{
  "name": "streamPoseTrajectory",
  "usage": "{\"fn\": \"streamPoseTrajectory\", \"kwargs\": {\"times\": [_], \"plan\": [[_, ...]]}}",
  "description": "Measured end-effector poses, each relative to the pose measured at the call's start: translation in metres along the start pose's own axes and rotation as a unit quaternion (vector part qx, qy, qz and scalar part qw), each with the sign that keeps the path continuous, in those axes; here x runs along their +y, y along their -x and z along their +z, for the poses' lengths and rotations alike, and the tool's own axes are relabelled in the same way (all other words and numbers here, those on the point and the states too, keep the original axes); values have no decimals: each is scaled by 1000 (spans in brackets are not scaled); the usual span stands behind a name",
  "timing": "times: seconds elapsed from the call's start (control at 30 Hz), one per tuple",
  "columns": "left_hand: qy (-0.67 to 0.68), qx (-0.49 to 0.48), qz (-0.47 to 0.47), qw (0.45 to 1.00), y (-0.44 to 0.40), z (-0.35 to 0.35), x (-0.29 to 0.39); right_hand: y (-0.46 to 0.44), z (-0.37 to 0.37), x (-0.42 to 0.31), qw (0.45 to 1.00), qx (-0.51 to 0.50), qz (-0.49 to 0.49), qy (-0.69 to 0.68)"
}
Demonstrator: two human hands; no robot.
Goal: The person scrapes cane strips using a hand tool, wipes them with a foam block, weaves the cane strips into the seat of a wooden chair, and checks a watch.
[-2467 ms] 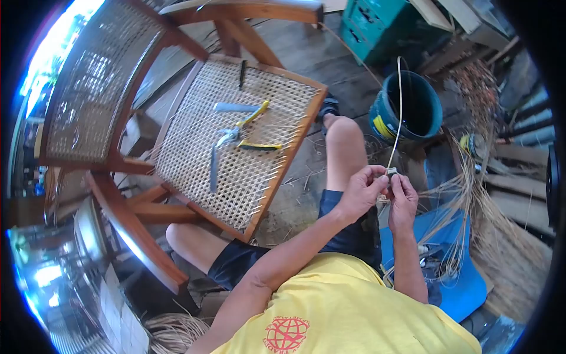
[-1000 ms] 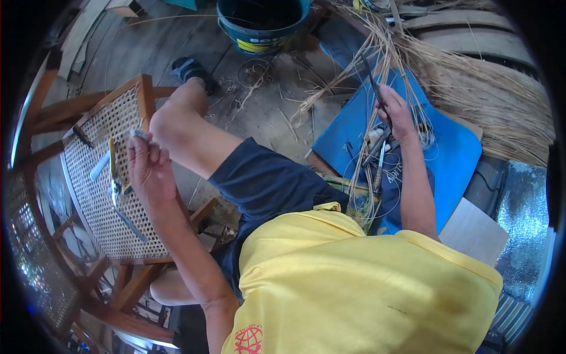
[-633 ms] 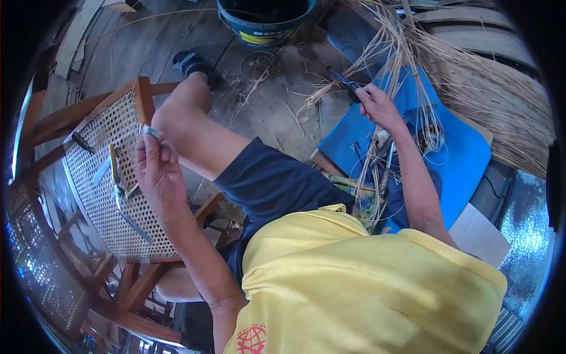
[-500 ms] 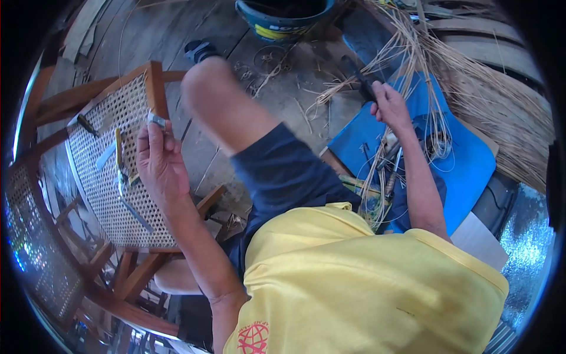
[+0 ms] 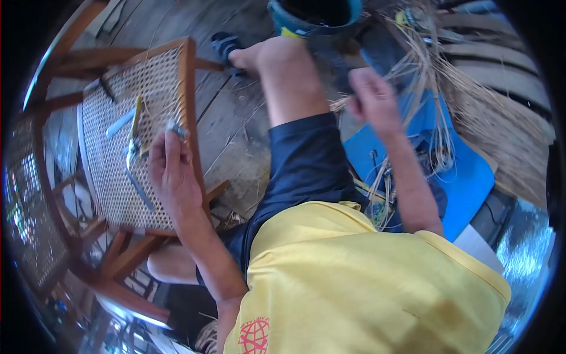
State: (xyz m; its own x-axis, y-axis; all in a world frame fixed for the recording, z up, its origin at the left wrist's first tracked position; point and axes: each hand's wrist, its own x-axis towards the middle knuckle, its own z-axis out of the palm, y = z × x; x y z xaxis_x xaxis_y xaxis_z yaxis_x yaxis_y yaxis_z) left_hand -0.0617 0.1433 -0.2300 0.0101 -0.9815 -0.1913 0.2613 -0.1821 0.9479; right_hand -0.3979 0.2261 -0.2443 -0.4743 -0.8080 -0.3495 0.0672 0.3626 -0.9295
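Observation:
My left hand (image 5: 173,171) pinches a small grey metal piece (image 5: 175,128) between thumb and fingers, beside the wooden edge of a chair's woven cane seat (image 5: 106,171). What kind of piece it is, I cannot make out. Over the blue sheet's edge, my right hand (image 5: 375,103) is closed and smeared by motion. A dark tool (image 5: 341,74), badly blurred, appears to extend from that fist. On the cane lie a yellow-handled tool (image 5: 136,118), a pale blue-grey piece (image 5: 119,123), a slim metal tool (image 5: 140,192) and a dark tool (image 5: 107,88).
A teal bucket (image 5: 354,15) stands at the top. On the right, a blue plastic sheet (image 5: 466,183) carries loose cane strands and tools, beside a large bundle of strands (image 5: 489,112). My bent knee (image 5: 289,59) lies between the chair and the sheet.
My right hand has risen slightly and moved left, blurring the dark tool. My left hand has shifted right and down with the metal piece. The leg has swung right; the chair appears farther right.

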Motion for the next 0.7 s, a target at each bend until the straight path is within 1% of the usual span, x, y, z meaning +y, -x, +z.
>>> {"fn": "streamPoseTrajectory", "kwargs": {"times": [0.07, 0.1, 0.13, 0.17, 0.23, 0.27, 0.33, 0.4, 0.47, 0.5, 0.57, 0.6, 0.67, 0.7], "plan": [[-13, -32, 0, 999, 12, 13, -10, 15, 27, 10, 996, -89, 4, 12], [-33, -44, 7, 998, 18, 20, -13, 26, 41, 10, 993, -109, 35, -4], [-117, -37, -5, 992, 27, 33, -11, 32, 50, 16, 988, -146, 24, 41], [-118, -36, 2, 992, 32, 42, -12, 38, 53, 24, 988, -148, 18, 38], [-120, -70, -63, 988, 36, 53, -14, 46, 62, 35, 976, -182, -73, 97], [-122, -66, -55, 989, 37, 57, -16, 48, 62, 29, 979, -194, -9, 67], [-108, -68, -113, 985, 36, 65, -21, 46, 62, 28, 976, -206, -20, 70], [-87, -74, -113, 987, 34, 70, -30, 40, 61, 24, 973, -218, -29, 75], [-67, -98, -121, 986, 33, 70, -37, 36, 59, 9, 967, -239, 17, 83], [-65, -97, -118, 986, 31, 69, -39, 34, 59, 3, 967, -240, 14, 84], [-98, -123, -125, 980, 29, 68, -40, 30, 59, -6, 957, -250, -14, 144], [-86, -125, -131, 980, 29, 68, -40, 28, 59, -7, 957, -251, -17, 144], [-68, -116, -133, 982, 27, 69, -43, 20, 61, -8, 946, -249, -54, 201], [-49, -109, -140, 983, 26, 70, -44, 18, 64, -8, 945, -251, -61, 202]]}}
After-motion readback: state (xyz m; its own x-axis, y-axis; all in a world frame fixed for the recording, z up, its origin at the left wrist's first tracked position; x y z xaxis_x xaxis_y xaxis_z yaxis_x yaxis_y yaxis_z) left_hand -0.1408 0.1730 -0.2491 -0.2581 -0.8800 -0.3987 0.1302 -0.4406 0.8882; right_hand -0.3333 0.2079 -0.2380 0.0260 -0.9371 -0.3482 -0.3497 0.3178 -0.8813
